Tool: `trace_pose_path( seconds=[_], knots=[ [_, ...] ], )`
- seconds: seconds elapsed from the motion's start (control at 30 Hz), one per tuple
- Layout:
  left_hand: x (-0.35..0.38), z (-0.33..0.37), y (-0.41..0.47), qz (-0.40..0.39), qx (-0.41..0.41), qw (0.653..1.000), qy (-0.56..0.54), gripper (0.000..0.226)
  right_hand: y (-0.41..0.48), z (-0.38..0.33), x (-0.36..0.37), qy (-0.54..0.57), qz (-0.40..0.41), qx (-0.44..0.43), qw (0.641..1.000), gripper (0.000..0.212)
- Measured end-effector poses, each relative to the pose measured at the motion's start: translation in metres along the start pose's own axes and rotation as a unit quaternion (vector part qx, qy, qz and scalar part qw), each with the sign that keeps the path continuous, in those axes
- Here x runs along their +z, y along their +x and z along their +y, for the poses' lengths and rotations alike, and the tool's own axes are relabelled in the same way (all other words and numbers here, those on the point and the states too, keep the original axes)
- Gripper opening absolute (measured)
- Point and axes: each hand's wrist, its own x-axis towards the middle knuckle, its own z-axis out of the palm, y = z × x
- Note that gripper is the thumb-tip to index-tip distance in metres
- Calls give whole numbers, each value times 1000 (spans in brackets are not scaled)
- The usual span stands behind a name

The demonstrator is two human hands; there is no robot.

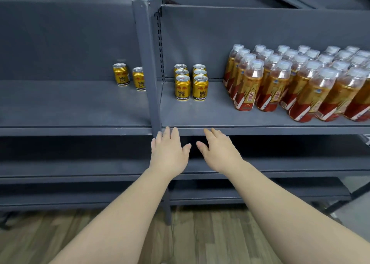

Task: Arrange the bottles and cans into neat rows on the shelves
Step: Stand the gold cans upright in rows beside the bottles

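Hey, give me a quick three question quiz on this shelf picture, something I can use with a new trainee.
1. True or false: the left hand is gripping a can.
2. How many gold cans stand in the block just right of the upright post? A four, B six, C nine.
3. Fill in: the amber bottles stand to the ___ of that block.
Key: 1 false, it is open and empty, like the right hand; 2 B; 3 right.
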Motion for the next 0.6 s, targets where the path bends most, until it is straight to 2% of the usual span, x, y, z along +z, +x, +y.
trace_pose_path(
  seconds=[0.33,0.47,0.6],
  knots=[
    [-39,-90,-32,32,-90,995,-4,66,-5,-102,28,5,-65,-96,993,61],
    [-54,-140,-23,32,-93,995,12,66,12,-151,42,-10,-90,-128,988,62],
    [-75,-190,-10,38,-82,995,50,67,37,-200,52,-21,-82,-143,986,62]
  ],
)
